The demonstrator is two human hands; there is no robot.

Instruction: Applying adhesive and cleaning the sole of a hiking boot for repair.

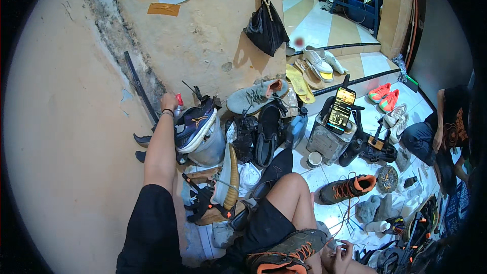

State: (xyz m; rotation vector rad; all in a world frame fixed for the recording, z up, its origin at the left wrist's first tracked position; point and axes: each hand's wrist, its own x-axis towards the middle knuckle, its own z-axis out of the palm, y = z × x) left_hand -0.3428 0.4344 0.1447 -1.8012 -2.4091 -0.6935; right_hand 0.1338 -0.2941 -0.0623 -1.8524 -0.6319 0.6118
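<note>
While reaching beyond the bucket (209, 148) with the left hand (169, 103), looks midway through shoe work.
Has the brown shoe (296, 246) on the lap (272, 225), nearer and right of the bucket, laced, probably unfinished; cannot tell grip as apart or clamped for left hand, by a red cap (178, 99), or right hand (343, 260), near the shoe.

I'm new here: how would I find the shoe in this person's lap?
Start at the person's bent bare knee, then follow the black shorts to the bottom edge. The orange-laced brown shoe lies there, left of the right hand. A similar shoe stands on the white tiles, but this one alone lies in the lap.
</note>
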